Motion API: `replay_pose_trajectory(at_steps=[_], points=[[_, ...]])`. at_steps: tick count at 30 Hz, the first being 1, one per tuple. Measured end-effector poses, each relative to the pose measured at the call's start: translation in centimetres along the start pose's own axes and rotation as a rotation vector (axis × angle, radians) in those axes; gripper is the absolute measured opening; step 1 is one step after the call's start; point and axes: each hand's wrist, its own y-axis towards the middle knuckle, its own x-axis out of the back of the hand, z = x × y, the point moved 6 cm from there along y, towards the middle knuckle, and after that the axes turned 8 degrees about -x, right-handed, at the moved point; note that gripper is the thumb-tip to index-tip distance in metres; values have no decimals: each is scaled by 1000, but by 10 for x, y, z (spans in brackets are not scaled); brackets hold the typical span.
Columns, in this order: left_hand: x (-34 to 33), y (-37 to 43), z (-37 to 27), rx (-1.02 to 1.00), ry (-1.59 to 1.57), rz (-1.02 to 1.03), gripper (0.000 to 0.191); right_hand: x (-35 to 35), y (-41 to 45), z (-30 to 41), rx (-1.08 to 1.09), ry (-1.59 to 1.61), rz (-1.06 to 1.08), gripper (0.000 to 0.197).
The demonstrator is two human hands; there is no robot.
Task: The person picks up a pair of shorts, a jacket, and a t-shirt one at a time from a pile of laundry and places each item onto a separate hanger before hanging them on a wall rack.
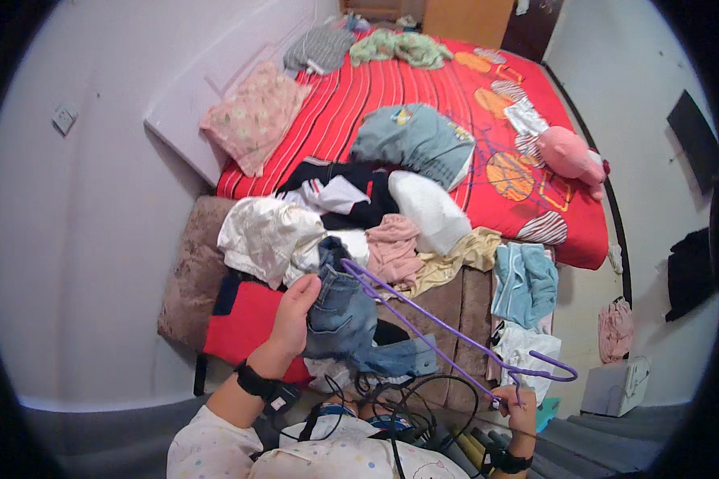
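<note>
My left hand [296,308] grips a pair of blue denim jeans [341,329] by the side of the waistband. The jeans hang down with a back pocket facing up. In my right hand [518,407] is a purple clothes hanger [443,320], held near its neck, with the hook pointing right. The hanger's far end touches the jeans' waistband; whether it sits inside the opening I cannot tell. Below the jeans lies a red garment [248,320] with a dark blue patch, on a brown upholstered bench [449,341].
A white satin garment [263,236], a pink garment [392,242] and blue folded clothes [524,281] lie ahead. Beyond, a red bed [329,120] carries a denim garment [413,143], loose hangers [497,152] and a pink plush toy [566,152]. Black cables [419,401] loop near my lap.
</note>
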Motion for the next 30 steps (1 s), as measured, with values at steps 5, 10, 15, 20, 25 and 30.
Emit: replay_pose_trajectory(at_steps=[5, 10, 15, 20, 25, 30], points=[[-43, -52, -50, -54, -25, 90, 18, 17, -46, 11, -15, 29, 6, 45], [-69, -93, -57, 85, 61, 133, 19, 32, -85, 15, 110, 71, -43, 45], [-75, -124, -64, 37, 133, 204, 20, 40, -111, 16, 209, 141, -117, 46], [-81, -145, -68, -76, 265, 300, 30, 37, -115, 22, 111, 124, -144, 53], [-68, -152, -85, -108, 314, 210, 35, 32, -105, 49, 169, 160, -44, 47], [-71, -165, -145, -497, 332, 334, 42, 48, -93, 88, 235, 176, -7, 31]])
